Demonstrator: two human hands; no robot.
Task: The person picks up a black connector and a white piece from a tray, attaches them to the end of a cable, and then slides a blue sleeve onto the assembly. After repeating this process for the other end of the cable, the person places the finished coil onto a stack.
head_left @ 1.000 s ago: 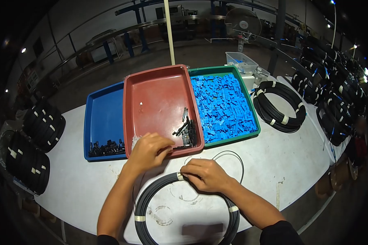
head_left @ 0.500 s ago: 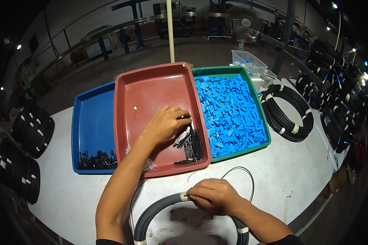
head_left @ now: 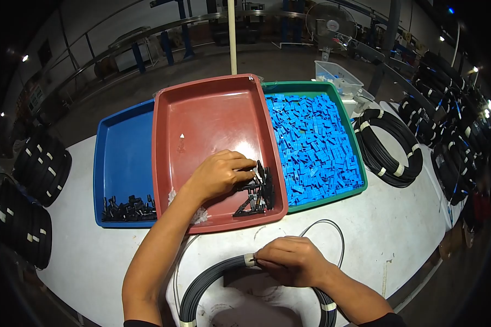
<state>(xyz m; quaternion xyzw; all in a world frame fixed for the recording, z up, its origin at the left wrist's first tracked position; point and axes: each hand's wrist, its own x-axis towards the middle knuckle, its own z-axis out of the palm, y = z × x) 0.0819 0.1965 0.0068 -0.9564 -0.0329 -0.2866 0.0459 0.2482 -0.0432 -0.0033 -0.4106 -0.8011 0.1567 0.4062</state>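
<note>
My left hand (head_left: 221, 173) reaches into the red tray (head_left: 166, 125), its fingers pinched together at the black parts (head_left: 264, 188) heaped along the tray's right side. Whatever is between those fingertips is too small to make out. My right hand (head_left: 292, 259) is closed at the taped top of a black cable coil (head_left: 202, 286), in front of the trays. A thin loose cable end (head_left: 341, 234) loops out behind that hand.
The blue tray (head_left: 125, 163) at left holds black pieces. Many blue clips (head_left: 316, 147) fill the green tray (head_left: 360, 163). More coils (head_left: 390, 147) lie at right and at the left edge. A clear bin (head_left: 338, 76) stands behind.
My left hand has moved slightly down toward the front of the red tray, among the black parts. My right hand stays at the coil. The view has shifted a little.
</note>
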